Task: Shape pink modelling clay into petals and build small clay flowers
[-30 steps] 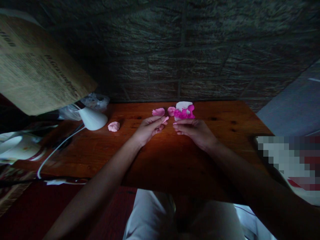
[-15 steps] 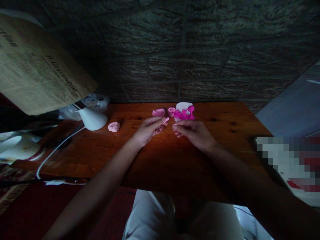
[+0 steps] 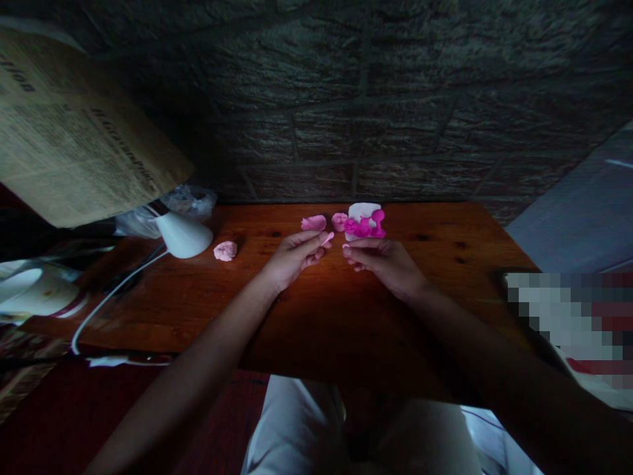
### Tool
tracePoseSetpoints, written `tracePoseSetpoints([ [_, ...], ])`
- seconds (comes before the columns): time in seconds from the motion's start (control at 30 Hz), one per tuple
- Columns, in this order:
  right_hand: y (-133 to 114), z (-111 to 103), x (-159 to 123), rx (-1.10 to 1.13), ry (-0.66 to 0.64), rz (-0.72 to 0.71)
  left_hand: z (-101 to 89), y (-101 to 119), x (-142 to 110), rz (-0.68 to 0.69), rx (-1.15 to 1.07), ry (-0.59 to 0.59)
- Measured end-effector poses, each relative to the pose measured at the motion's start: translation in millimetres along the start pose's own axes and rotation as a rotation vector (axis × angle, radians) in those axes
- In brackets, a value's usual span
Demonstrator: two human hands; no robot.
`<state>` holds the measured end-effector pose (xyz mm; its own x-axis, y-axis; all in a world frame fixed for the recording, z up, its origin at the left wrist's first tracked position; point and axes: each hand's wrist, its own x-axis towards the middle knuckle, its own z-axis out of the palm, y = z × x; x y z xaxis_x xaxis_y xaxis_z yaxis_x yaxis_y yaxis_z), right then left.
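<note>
Newsprint-shaded lamp [image 3: 93, 138] beside a clear plastic bag [image 3: 195, 201], before a dark stone-patterned wall [image 3: 326, 119].

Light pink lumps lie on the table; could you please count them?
3: a crumpled lump near the lamp base, a flattish lump beyond the left hand, and a rounder lump left of the white piece. Some may be hidden.

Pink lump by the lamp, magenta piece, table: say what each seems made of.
Lump: likely matte dough or clay, from creased surface. Magenta piece: perhaps plastic, smooth, with even colour and rounded lobes. Table: likely varnished wood, by knots and sheen.
</note>
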<state>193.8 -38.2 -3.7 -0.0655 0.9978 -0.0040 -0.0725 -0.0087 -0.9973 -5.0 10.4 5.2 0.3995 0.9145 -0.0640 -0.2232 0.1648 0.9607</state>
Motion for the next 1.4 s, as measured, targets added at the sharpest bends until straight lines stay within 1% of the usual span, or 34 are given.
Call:
tracePoseSetpoints([
  [0.1,0.9,-0.7,0.6,-0.03,0.027,-0.021,-0.4,-0.3,0.3,-0.001,-0.006,0.0],
  [0.43,2.8,-1.2,1.0,-0.085,0.035,-0.033,0.3,-1.2,-0.2,-0.022,0.007,-0.019],
  [0.77,-6.0,-0.9,-0.9,-0.134,-0.046,-0.127,0.5,-1.0,-0.2,-0.02,0.018,-0.034],
  [1.0,-3.2,1.1,0.1,-0.062,-0.009,-0.064,0.3,-0.7,-0.1,-0.023,0.018,-0.02],
  [1.17,-1.9,1.1,0.9,-0.06,-0.007,-0.065,0.1,-0.9,0.5,-0.023,0.02,-0.015],
  [1.4,-4.4,-0.2,0.4,-0.119,-0.033,-0.16,0.8,-0.9,-0.1,-0.022,0.017,-0.006],
])
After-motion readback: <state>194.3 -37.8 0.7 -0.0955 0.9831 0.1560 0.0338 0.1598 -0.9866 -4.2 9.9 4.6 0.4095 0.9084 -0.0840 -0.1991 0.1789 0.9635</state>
